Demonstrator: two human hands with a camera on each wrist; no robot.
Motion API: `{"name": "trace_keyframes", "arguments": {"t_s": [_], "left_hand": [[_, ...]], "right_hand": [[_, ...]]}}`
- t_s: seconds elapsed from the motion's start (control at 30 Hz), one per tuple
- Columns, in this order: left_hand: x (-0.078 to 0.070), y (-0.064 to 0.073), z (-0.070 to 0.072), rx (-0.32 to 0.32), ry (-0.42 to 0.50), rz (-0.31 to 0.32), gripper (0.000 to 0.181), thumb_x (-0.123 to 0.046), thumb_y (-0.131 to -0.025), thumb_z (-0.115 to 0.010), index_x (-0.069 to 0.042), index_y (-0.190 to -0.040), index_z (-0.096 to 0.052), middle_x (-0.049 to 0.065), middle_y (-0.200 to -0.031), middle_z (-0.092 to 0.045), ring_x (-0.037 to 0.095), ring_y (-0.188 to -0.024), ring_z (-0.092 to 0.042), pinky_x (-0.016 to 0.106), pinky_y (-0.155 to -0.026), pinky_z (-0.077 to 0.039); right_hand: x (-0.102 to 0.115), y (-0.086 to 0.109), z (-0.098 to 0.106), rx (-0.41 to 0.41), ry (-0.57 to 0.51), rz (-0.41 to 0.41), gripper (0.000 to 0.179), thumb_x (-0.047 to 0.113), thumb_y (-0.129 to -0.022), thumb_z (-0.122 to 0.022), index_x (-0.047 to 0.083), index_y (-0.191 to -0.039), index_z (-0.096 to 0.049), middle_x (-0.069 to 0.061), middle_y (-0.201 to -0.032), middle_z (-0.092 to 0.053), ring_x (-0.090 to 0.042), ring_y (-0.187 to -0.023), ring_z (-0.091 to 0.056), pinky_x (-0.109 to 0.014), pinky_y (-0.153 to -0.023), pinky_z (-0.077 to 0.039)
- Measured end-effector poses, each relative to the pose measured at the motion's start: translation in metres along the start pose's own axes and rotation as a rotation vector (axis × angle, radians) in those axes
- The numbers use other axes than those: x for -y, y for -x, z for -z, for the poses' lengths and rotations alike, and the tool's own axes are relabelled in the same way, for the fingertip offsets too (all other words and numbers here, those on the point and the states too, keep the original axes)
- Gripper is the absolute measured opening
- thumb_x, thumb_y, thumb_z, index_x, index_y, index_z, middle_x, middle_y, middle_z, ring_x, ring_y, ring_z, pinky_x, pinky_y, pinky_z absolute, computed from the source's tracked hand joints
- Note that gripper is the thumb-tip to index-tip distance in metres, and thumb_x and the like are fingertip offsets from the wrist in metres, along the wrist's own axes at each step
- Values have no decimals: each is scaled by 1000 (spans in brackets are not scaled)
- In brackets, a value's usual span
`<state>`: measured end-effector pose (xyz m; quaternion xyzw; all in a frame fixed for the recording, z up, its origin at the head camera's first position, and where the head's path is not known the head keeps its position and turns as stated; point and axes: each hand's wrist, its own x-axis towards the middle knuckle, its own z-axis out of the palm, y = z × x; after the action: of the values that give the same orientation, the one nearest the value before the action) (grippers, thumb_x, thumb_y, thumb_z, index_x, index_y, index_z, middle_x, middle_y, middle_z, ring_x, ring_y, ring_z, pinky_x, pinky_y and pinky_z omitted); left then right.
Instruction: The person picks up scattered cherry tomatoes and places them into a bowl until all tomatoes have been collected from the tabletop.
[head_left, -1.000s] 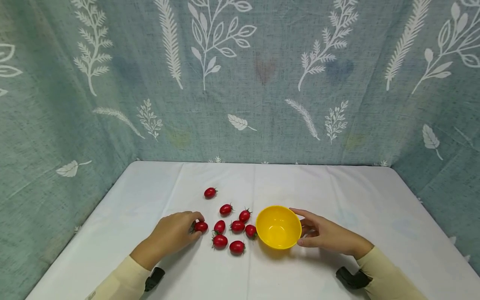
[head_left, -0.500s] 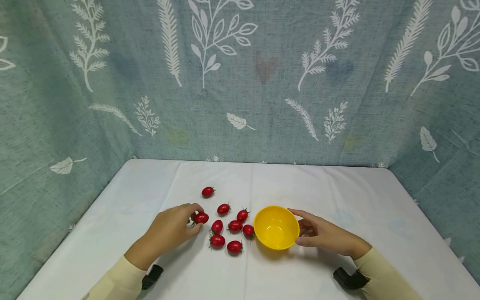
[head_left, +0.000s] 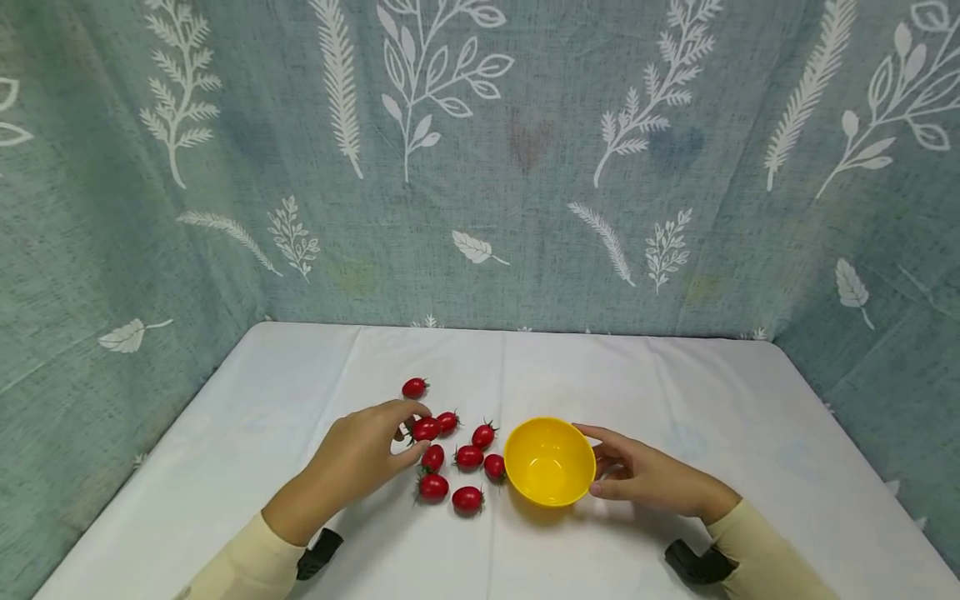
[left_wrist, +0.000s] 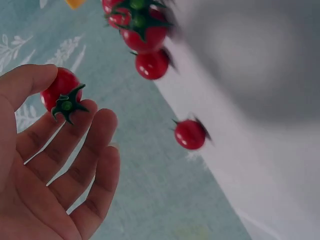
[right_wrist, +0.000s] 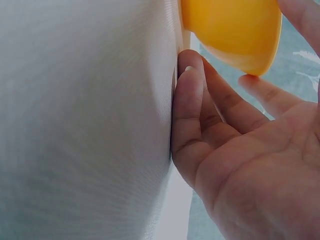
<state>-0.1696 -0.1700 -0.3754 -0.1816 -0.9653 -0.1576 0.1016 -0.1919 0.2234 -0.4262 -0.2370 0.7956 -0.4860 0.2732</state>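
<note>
My left hand (head_left: 360, 454) pinches a red cherry tomato (head_left: 426, 429) between thumb and fingertips, raised over the left side of the group. Its green calyx (left_wrist: 67, 104) faces the palm in the left wrist view; the remaining fingers are spread and loosely bent. A yellow bowl (head_left: 551, 420) stands on the table to the right, with nothing inside. At the bowl's right side, my right hand (head_left: 652, 475) touches the rim with straight index finger and thumb. The right wrist view shows its other fingers (right_wrist: 187, 95) bent low by the white cloth, below the bowl's wall (right_wrist: 235, 30).
Several more cherry tomatoes (head_left: 469, 457) lie loose left of the bowl, the closest one (head_left: 495, 467) right at its side. A single tomato (head_left: 414, 388) lies farther back. White cloth (head_left: 615, 383) covers the table; a patterned green curtain (head_left: 480, 167) hangs behind and at both sides.
My left hand has lifted the pinched tomato from the left edge of the group and carried it right and slightly away. The right hand stays at the bowl.
</note>
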Motion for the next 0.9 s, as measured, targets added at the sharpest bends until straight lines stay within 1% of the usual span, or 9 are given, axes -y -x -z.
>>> {"name": "trace_keyframes", "arguments": {"t_s": [0.2,0.27,0.37,0.47,0.53,0.7,0.83,0.9], "left_hand": [[-16,-6,-2,10,19,-24,36,-32,-82,-82,-24,-114,-68,-12,-97,-71,8,-79,-64,19,-62,-48],[-21,-8,-3,14,20,-43,35,-32,-83,-82,-25,-114,-68,-12,-98,-71,8,-79,-63,19,-64,-49],[-28,-12,-4,15,14,-68,34,-32,-83,-82,-25,-114,-69,-12,-102,-71,5,-81,-63,20,-67,-51],[-34,-15,-5,16,15,-78,36,-35,-83,-82,-26,-115,-69,-11,-107,-72,4,-83,-63,21,-70,-53],[-38,-17,-6,23,22,-80,36,-37,-83,-81,-27,-115,-69,-12,-108,-72,3,-83,-63,19,-70,-53],[-46,-19,-8,52,53,-88,34,-38,-85,-79,-28,-116,-68,-14,-104,-70,3,-79,-59,16,-66,-48],[-52,-23,-9,59,75,-128,33,-38,-87,-77,-27,-117,-68,-13,-107,-70,4,-81,-62,17,-68,-50],[-55,-25,-10,60,86,-153,33,-36,-87,-77,-26,-117,-68,-12,-107,-71,5,-82,-64,18,-69,-51]], "right_hand": [[0,0,-1,0,3,11,75,27,-95,-69,24,-158,-28,-13,-139,-57,-27,-117,-58,-21,-94,-50],[0,0,0,1,8,17,75,27,-96,-69,23,-158,-28,-14,-139,-57,-26,-117,-58,-22,-95,-50],[1,0,0,-2,17,19,75,28,-96,-68,22,-158,-28,-14,-139,-57,-24,-116,-59,-23,-95,-49],[2,-1,-1,-7,19,16,75,28,-95,-69,22,-158,-28,-13,-139,-57,-24,-116,-58,-23,-95,-50],[2,-1,-1,-10,12,8,74,28,-95,-69,23,-157,-29,-12,-138,-57,-25,-115,-58,-22,-94,-50],[-1,-1,-4,-2,2,17,74,28,-94,-71,24,-157,-31,-12,-136,-58,-25,-114,-59,-22,-93,-51],[0,-2,-4,-11,15,27,73,28,-94,-70,23,-156,-32,-11,-135,-59,-24,-114,-60,-22,-94,-51],[1,-1,-3,-14,16,24,73,28,-94,-70,23,-156,-32,-11,-135,-59,-24,-113,-60,-21,-93,-51]]}}
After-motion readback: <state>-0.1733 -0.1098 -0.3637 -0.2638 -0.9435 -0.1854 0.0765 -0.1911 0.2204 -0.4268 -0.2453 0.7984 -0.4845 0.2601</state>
